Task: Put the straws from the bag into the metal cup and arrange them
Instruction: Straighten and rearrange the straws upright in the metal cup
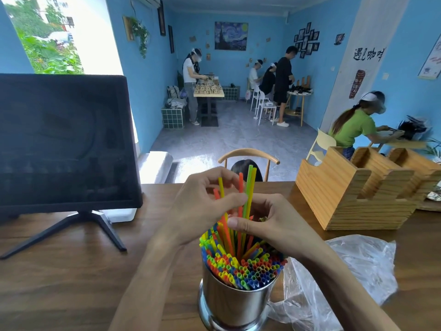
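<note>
A shiny metal cup (235,304) stands on the wooden table near its front edge, packed with many coloured straws (243,268). Several raised straws (248,187), green, yellow and red, stick up well above the rest. My left hand (198,206) pinches these raised straws between thumb and fingers above the cup. My right hand (269,223) curls round the same bunch lower down, thumb pressed against them. The clear plastic bag (358,266) lies crumpled on the table to the right of the cup, partly under my right forearm.
A dark monitor (64,142) on a tripod stand fills the left of the table. A wooden compartment holder (358,187) stands at the right back. A chair back (248,156) rises behind the table. Several people work at tables further back in the blue room.
</note>
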`<state>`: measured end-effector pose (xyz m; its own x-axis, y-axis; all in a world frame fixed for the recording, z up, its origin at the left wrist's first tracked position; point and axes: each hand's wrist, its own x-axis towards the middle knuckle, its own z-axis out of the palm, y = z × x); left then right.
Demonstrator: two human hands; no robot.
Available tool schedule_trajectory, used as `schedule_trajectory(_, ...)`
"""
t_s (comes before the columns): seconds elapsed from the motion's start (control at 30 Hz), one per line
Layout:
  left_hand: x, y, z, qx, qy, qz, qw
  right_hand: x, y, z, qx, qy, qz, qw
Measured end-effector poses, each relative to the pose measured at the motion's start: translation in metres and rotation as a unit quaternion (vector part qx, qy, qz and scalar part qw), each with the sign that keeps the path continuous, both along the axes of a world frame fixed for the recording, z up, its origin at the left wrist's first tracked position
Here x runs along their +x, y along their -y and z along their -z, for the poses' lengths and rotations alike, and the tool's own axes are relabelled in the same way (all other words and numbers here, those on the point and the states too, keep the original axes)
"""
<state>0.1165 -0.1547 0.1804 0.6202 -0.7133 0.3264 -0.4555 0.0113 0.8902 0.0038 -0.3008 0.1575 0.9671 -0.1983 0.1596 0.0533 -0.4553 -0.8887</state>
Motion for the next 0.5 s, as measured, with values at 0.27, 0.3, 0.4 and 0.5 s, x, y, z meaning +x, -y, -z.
schedule_trajectory(0.27,0.007,0.010,-0.032,-0.091,0.023,0.042,0.995,-0.003,0.002,0.000,-0.008,0.000,0.017,1.000)
schedule_trajectory(0.3,0.007,0.010,-0.035,-0.110,0.025,0.047,0.993,-0.003,0.002,0.000,-0.004,0.001,0.017,1.000)
schedule_trajectory(0.4,0.003,0.009,-0.045,-0.193,-0.003,0.072,0.979,-0.003,0.003,0.001,-0.008,-0.003,0.017,1.000)
schedule_trajectory(0.5,0.000,0.003,-0.052,-0.269,0.006,0.064,0.961,-0.003,0.004,0.004,0.008,0.018,0.023,1.000)
